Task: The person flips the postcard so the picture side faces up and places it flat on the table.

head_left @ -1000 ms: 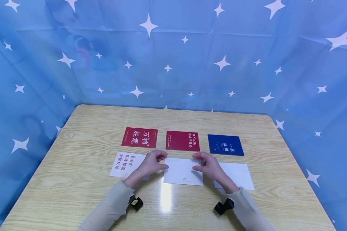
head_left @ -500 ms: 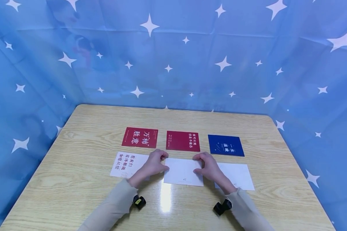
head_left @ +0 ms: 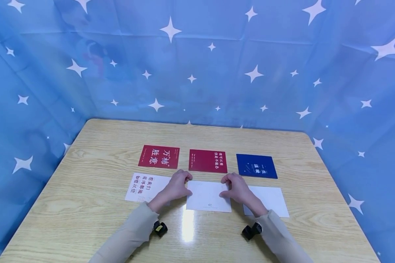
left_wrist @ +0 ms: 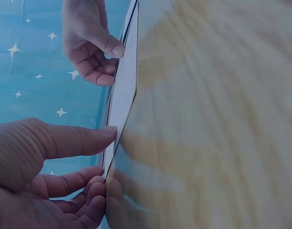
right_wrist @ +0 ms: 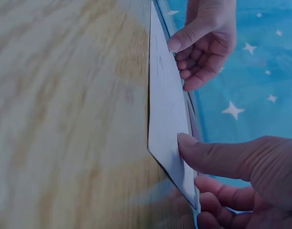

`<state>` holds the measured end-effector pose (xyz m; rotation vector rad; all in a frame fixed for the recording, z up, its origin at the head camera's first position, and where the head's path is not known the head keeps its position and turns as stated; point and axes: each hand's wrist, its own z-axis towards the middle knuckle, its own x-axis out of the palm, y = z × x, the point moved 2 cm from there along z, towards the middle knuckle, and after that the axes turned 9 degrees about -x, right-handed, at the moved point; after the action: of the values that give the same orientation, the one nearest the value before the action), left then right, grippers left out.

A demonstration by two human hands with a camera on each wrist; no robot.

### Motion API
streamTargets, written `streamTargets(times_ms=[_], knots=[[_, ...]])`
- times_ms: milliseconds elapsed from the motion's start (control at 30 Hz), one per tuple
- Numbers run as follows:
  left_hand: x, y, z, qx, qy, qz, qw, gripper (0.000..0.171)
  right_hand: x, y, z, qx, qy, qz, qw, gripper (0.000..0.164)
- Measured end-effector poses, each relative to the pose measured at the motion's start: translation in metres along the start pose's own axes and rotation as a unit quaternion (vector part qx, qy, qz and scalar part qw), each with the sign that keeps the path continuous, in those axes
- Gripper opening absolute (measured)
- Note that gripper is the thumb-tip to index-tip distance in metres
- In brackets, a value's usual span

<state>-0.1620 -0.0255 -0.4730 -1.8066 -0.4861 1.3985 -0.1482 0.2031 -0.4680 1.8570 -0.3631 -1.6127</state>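
In the head view, a white card (head_left: 206, 197) lies flat on the wooden table, blank but for a small print near its near edge. My left hand (head_left: 177, 185) holds its left side, thumb and curled fingers at the edge. On the right side my right hand (head_left: 237, 188) holds it likewise, its thumb over the card's top. The right wrist view shows that thumb (right_wrist: 203, 152) on the card (right_wrist: 167, 105), its fingers by the edge. Seen from the left wrist, my left thumb (left_wrist: 84, 139) meets the edge, fingers curled below.
A white card with dark characters (head_left: 140, 186) lies left, partly under my left arm. Another white card (head_left: 272, 199) lies right, partly under my right arm. Behind are two red cards, a left one (head_left: 159, 157) and a middle one (head_left: 204, 160), and a blue card (head_left: 256, 166).
My left hand and forearm have shifted slightly right. The right hand has barely moved, and the white card between the hands stays in place.
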Motion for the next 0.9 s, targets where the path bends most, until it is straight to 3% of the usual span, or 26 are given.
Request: streamTargets(times_ms=[233, 633, 900], knots=[[0.0, -0.003, 0.0003, -0.001, 0.004, 0.026, 0.9996, 0.038, -0.0018, 0.0009, 0.0034, -0.004, 0.02, -0.019, 1.0, 0.033], [-0.0005, -0.0068, 0.0035, -0.038, 0.035, 0.057, 0.997, 0.04, -0.0022, -0.0005, 0.0063, -0.007, 0.029, -0.026, 0.999, 0.035], [0.0005, -0.0053, 0.004, -0.027, 0.032, 0.055, 0.9976, 0.039, -0.0027, 0.0012, 0.0064, 0.003, 0.029, -0.02, 0.999, 0.037]])
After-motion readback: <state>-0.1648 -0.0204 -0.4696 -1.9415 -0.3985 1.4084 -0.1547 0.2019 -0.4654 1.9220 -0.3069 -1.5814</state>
